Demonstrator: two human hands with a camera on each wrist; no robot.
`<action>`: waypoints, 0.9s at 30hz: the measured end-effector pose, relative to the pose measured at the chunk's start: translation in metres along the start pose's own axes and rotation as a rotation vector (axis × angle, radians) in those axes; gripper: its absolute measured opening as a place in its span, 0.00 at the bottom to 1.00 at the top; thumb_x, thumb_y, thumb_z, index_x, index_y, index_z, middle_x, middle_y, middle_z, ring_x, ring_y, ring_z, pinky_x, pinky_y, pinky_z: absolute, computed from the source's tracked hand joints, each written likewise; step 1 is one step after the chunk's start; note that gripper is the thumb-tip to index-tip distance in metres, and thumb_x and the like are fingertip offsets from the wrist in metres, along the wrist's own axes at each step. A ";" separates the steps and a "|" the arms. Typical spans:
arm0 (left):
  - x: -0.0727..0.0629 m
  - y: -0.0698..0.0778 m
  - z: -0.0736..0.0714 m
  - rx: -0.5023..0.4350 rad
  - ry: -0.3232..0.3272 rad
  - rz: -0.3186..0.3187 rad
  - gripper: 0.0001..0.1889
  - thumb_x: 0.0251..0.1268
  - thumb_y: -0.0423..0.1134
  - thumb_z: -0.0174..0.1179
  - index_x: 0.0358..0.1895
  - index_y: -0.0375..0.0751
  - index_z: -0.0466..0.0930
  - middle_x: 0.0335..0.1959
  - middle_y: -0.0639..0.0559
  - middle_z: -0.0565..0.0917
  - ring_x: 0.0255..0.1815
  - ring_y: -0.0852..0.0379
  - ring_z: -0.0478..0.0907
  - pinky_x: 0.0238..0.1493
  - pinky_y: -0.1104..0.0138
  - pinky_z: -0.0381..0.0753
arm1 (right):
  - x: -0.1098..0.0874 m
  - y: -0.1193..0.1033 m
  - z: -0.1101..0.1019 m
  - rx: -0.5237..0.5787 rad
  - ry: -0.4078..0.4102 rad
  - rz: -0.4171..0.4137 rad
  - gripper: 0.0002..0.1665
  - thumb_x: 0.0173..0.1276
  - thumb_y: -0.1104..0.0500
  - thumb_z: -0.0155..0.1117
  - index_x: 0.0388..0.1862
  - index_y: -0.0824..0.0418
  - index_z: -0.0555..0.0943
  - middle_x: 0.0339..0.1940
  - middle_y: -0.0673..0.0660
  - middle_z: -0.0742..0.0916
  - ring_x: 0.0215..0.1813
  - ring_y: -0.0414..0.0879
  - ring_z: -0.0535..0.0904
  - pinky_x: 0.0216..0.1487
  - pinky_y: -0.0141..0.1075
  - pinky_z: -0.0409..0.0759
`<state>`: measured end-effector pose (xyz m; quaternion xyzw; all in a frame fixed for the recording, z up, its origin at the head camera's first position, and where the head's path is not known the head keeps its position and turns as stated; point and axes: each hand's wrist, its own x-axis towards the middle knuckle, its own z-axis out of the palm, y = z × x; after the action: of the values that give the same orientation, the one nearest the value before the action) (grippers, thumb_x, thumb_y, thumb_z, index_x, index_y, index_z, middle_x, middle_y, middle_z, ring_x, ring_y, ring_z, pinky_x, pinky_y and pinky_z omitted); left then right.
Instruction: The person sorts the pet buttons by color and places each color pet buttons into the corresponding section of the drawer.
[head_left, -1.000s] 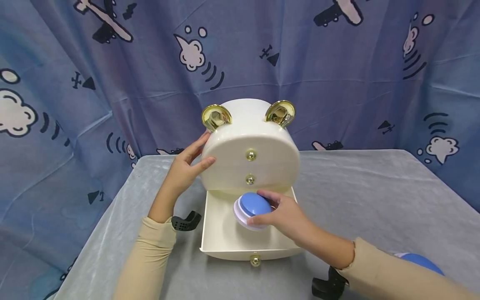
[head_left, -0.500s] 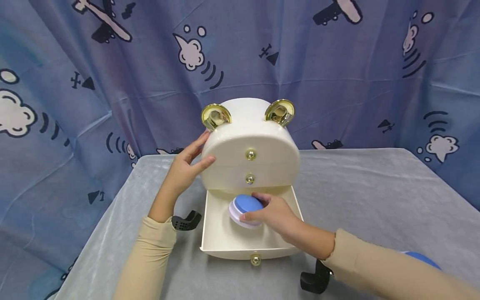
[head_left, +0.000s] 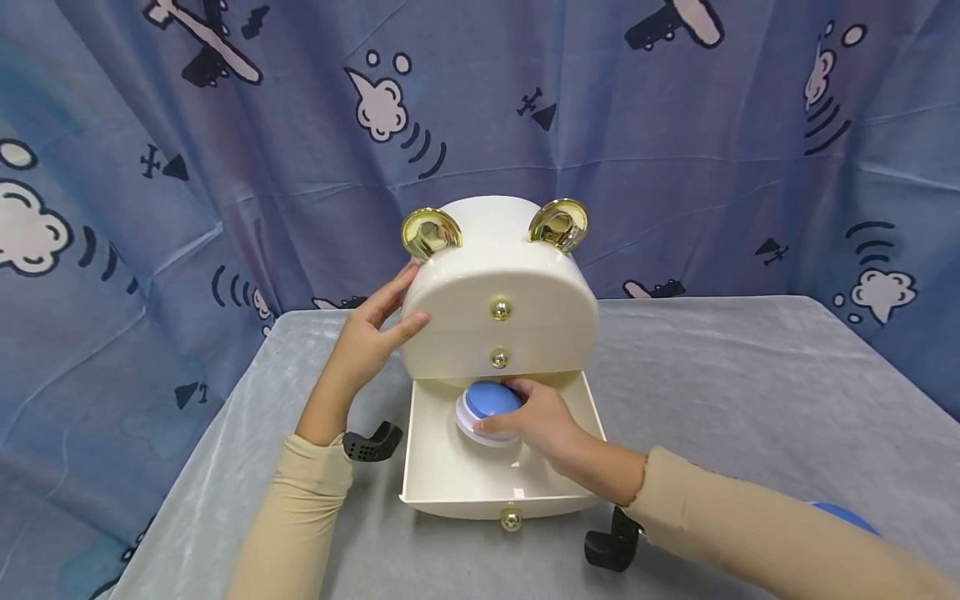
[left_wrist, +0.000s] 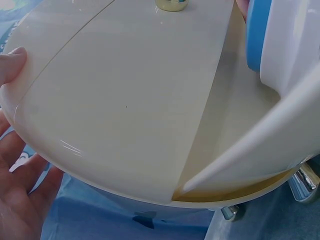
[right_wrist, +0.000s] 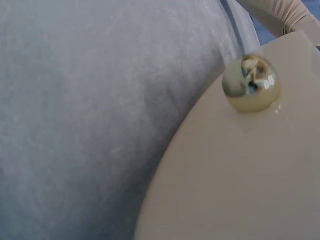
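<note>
A white cabinet (head_left: pixel 450 342) with two gold ears stands upright, its bottom drawer (head_left: pixel 438 471) pulled out. My left hand (head_left: pixel 366 337) rests against the cabinet's left side, thumb on the front and fingers along the side. Over the back part of the drawer, my right hand (head_left: pixel 542 418) grips a round push button (head_left: pixel 491 398) with a blue dome and pale base, thumb in front. The left wrist view shows that button from the side, its blue top (left_wrist: pixel 258 37) facing the cabinet. Only the drawer front and its gold knob (right_wrist: pixel 250 82) show in the right wrist view.
Another blue-topped thing (head_left: pixel 843 515) lies at the right, partly hidden behind the right sleeve. Grey cloth covers the table (head_left: pixel 712 375), and a blue patterned curtain (head_left: pixel 480 117) hangs behind. Gold knobs (head_left: pixel 500 309) stick out from the upper drawers.
My right hand has moved left and slightly back with the push button, deeper over the drawer. The left hand and the cabinet have stayed put.
</note>
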<state>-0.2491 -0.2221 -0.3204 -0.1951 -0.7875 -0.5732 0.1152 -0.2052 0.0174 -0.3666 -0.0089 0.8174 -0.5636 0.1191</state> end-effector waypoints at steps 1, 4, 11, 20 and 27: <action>0.000 0.000 0.000 0.000 -0.001 0.001 0.32 0.68 0.43 0.65 0.74 0.58 0.66 0.78 0.66 0.61 0.79 0.62 0.57 0.80 0.60 0.60 | 0.001 0.000 0.000 -0.007 0.004 -0.001 0.47 0.46 0.63 0.83 0.67 0.65 0.75 0.66 0.65 0.80 0.69 0.58 0.74 0.75 0.51 0.68; 0.000 0.000 0.001 0.001 0.000 0.007 0.32 0.68 0.42 0.64 0.74 0.58 0.66 0.78 0.65 0.61 0.80 0.62 0.57 0.80 0.60 0.60 | 0.003 0.001 0.001 -0.026 0.010 -0.002 0.46 0.46 0.63 0.83 0.67 0.65 0.76 0.66 0.64 0.80 0.69 0.58 0.74 0.75 0.51 0.68; 0.000 0.000 0.001 0.000 0.001 0.014 0.32 0.69 0.40 0.64 0.75 0.56 0.66 0.78 0.65 0.61 0.80 0.61 0.57 0.80 0.58 0.59 | 0.008 0.003 0.003 -0.062 0.025 -0.012 0.47 0.45 0.63 0.84 0.67 0.64 0.76 0.66 0.64 0.80 0.67 0.58 0.75 0.73 0.51 0.70; -0.001 0.002 0.001 -0.004 0.005 0.007 0.32 0.69 0.41 0.64 0.75 0.56 0.66 0.79 0.64 0.60 0.80 0.60 0.56 0.80 0.56 0.59 | 0.011 0.008 0.007 -0.139 0.019 -0.059 0.51 0.42 0.64 0.85 0.69 0.64 0.74 0.66 0.65 0.80 0.66 0.60 0.76 0.63 0.51 0.80; -0.001 0.002 0.001 -0.005 -0.001 -0.014 0.32 0.69 0.42 0.64 0.74 0.59 0.66 0.78 0.67 0.60 0.80 0.62 0.56 0.80 0.56 0.59 | 0.008 0.009 0.010 -0.134 0.003 -0.049 0.53 0.42 0.66 0.84 0.70 0.65 0.71 0.67 0.69 0.78 0.62 0.63 0.76 0.26 0.42 0.87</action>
<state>-0.2469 -0.2212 -0.3195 -0.1900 -0.7876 -0.5758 0.1101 -0.2105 0.0105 -0.3793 -0.0358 0.8530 -0.5104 0.1032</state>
